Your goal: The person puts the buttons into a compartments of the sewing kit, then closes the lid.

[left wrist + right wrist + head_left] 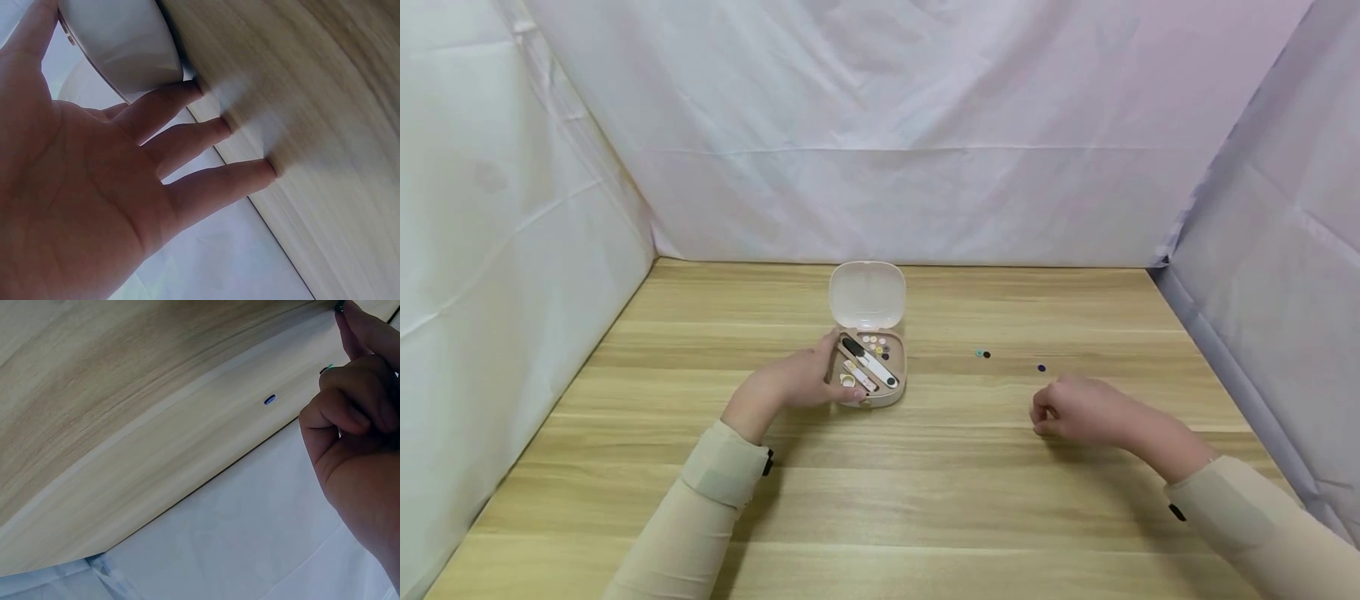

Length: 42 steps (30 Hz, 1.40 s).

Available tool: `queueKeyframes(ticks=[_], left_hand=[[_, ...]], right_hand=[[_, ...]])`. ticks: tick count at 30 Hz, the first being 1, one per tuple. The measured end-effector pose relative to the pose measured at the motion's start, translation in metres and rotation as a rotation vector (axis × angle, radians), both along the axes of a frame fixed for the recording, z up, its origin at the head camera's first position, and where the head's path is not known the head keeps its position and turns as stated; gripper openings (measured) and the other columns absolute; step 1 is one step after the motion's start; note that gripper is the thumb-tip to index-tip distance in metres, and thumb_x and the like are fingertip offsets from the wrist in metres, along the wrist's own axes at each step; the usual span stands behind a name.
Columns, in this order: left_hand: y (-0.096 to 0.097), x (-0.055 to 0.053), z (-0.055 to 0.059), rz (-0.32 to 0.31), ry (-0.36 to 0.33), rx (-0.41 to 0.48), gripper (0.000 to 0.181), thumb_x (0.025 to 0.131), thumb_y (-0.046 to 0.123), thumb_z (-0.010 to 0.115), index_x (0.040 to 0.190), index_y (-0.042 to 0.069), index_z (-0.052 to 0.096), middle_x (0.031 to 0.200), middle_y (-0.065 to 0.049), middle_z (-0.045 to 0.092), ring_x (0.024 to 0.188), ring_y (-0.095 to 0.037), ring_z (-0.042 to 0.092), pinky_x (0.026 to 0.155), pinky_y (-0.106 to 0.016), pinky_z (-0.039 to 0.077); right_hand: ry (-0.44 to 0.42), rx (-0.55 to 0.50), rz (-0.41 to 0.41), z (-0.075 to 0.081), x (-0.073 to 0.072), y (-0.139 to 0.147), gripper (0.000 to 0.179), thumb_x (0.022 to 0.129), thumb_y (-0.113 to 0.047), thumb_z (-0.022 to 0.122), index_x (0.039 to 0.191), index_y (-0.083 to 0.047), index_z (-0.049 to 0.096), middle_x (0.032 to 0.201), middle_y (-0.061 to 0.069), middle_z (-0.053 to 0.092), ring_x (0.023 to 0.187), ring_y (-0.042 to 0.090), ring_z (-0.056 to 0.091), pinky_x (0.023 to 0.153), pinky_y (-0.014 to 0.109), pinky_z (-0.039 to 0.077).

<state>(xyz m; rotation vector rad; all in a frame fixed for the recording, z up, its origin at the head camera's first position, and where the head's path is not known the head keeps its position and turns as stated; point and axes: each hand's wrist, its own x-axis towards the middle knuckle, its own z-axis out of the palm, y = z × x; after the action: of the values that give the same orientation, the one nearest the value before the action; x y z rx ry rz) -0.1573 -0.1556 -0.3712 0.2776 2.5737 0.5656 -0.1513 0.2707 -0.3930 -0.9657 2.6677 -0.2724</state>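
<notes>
Cream sleeves (670,529), left hand (801,377) gripping case (887,400) from left, right hand (1086,410) pinching dark button (339,306)

Nothing can be read — no text, label, brand, number or sign — in any view.

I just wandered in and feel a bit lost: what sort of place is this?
Probably an improvised booth, perhaps for filming handwork: white cloth lines the back and both sides of a wood-grained table, which bears a small open case and loose discs.
</notes>
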Motion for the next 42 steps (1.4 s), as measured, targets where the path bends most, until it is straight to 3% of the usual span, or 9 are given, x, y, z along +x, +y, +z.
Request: queueKeyframes(ticks=[8,17,33,42], left_hand=[[-0.002,-0.002,-0.003,0.01,0.005,0.003,0.128,0.089,0.072,0.072,0.172,0.007,-0.001,0.168,-0.03,0.037,0.155,-0.044,0.043,0.128,-0.059,0.036],[-0.001,-0.002,-0.004,0.013,-0.006,0.016,0.127,0.09,0.07,0.074,0.172,0.008,-0.001,0.168,-0.03,0.038,0.154,-0.043,0.044,0.128,-0.059,0.037],[0.001,-0.001,0.0,0.009,-0.006,0.018,0.126,0.091,0.068,0.074,0.172,0.007,-0.001,0.166,-0.031,0.041,0.153,-0.044,0.046,0.127,-0.058,0.038],[0.0,-0.002,-0.002,0.006,-0.003,0.02,0.126,0.091,0.069,0.073,0.171,0.007,-0.001,0.164,-0.033,0.041,0.152,-0.045,0.046,0.127,-0.059,0.038]], right_hand=[[-0.011,0.029,-0.061,0.0,0.004,-0.003,0.018,0.092,-0.017,0.081,0.08,-0.024,0.07,0.076,-0.015,0.064,0.067,0.002,0.049,0.06,0.025,0.045],[-0.031,0.04,-0.106,0.003,0.008,-0.005,0.016,0.093,-0.02,0.081,0.082,-0.024,0.07,0.072,-0.012,0.059,0.064,0.004,0.047,0.059,0.026,0.042],[-0.067,0.109,-0.034,0.01,0.001,-0.009,0.02,0.093,-0.018,0.079,0.078,-0.025,0.067,0.076,-0.014,0.06,0.068,0.005,0.049,0.062,0.026,0.044],[-0.115,0.133,-0.001,0.013,-0.006,-0.032,0.023,0.096,-0.016,0.076,0.078,-0.025,0.064,0.078,-0.015,0.059,0.07,0.004,0.049,0.066,0.025,0.043]])
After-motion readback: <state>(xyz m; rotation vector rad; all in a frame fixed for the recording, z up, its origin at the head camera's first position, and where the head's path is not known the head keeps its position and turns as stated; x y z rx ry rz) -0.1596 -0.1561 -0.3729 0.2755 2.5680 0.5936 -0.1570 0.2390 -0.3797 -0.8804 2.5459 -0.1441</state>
